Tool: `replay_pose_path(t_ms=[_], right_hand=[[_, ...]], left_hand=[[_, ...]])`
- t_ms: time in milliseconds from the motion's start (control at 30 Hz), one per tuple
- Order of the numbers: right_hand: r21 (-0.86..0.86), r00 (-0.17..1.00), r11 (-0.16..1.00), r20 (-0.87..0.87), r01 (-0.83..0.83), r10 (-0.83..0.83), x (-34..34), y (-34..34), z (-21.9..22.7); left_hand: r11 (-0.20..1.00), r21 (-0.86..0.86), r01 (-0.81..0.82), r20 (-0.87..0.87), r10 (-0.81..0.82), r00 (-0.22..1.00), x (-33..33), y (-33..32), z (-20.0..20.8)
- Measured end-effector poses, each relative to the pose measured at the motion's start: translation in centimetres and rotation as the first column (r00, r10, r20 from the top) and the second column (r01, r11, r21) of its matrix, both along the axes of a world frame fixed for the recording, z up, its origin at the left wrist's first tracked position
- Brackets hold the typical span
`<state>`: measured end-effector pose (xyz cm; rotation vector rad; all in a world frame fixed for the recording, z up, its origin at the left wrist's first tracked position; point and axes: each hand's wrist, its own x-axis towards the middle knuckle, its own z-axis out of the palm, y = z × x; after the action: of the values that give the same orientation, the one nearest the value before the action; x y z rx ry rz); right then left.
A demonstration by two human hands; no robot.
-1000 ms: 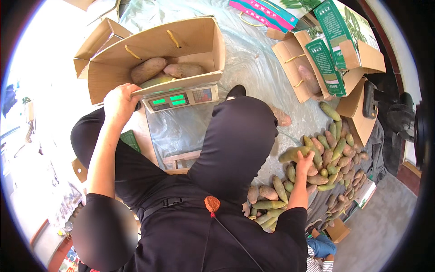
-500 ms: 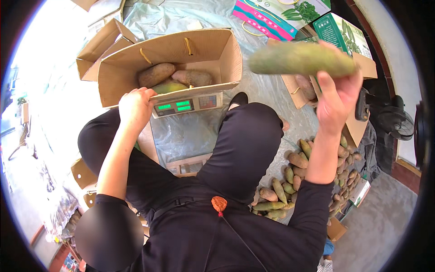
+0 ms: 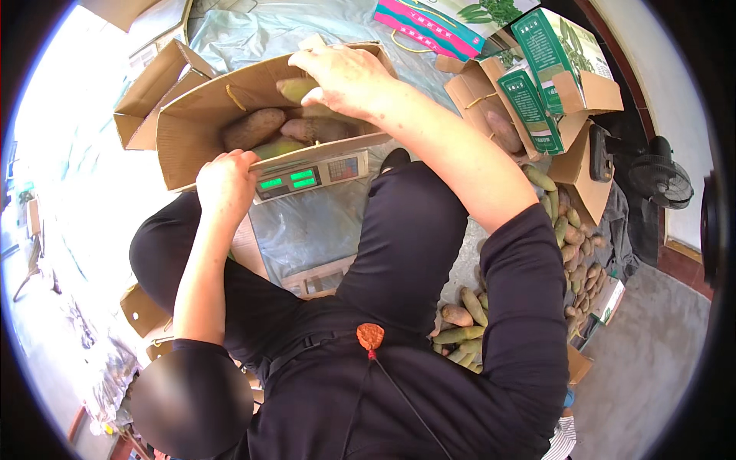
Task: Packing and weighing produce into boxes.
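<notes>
A brown cardboard box [image 3: 192, 123] with yellow cord handles rests on a weighing scale [image 3: 295, 181] with lit green displays. Inside it lie several large, elongated root vegetables, radish-like, such as a brown one [image 3: 255, 128] and a greenish one [image 3: 277, 147]. My left hand [image 3: 226, 184] grips the box's near rim, fingers bent over the edge. Reaching across from the right, my right hand [image 3: 345, 77] is inside the box opening near the far wall. Its thumb and fingers are around a greenish root vegetable [image 3: 295, 90], mostly hidden behind the hand.
More green and brown roots lie in a pile [image 3: 579, 253] on the floor to the right. An opened carton [image 3: 475, 100] with a root inside stands beside green printed boxes [image 3: 548, 54]. A black fan [image 3: 661, 180] is at the far right. Another open carton [image 3: 157, 96] adjoins on the left.
My right hand has swung left from above the right-hand cartons into the box, carrying the greenish root vegetable. My left hand stays on the near rim.
</notes>
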<state>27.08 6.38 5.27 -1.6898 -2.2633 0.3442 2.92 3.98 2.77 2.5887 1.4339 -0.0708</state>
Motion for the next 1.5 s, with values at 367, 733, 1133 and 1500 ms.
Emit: replay_pose_path(t_ms=[367, 733, 1133, 1500], right_hand=[[-0.128, 0.685, 0.866, -0.561, 0.484, -0.466, 16.1, -11.1, -1.1], [-0.393, 0.326, 0.254, 0.127, 0.884, -0.937, 24.3, -39.7, -19.7], [-0.259, -0.224, -0.344, 0.401, 0.902, -0.888, 25.4, -57.7, -26.7], [-0.26, -0.157, -0.317, 0.494, 0.912, -0.855, 30.0, -61.4, -28.2]], left_hand=[[0.999, 0.034, 0.01, 0.014, -0.01, 1.0, -0.3, 0.3, -0.5], [1.0, -0.023, -0.01, 0.024, 0.011, 1.0, 0.3, 0.3, -0.6], [0.997, -0.067, -0.037, 0.045, 0.04, 0.998, 0.8, 0.3, -1.0], [0.994, -0.095, -0.062, 0.027, 0.065, 0.997, 0.7, 0.5, -1.3]])
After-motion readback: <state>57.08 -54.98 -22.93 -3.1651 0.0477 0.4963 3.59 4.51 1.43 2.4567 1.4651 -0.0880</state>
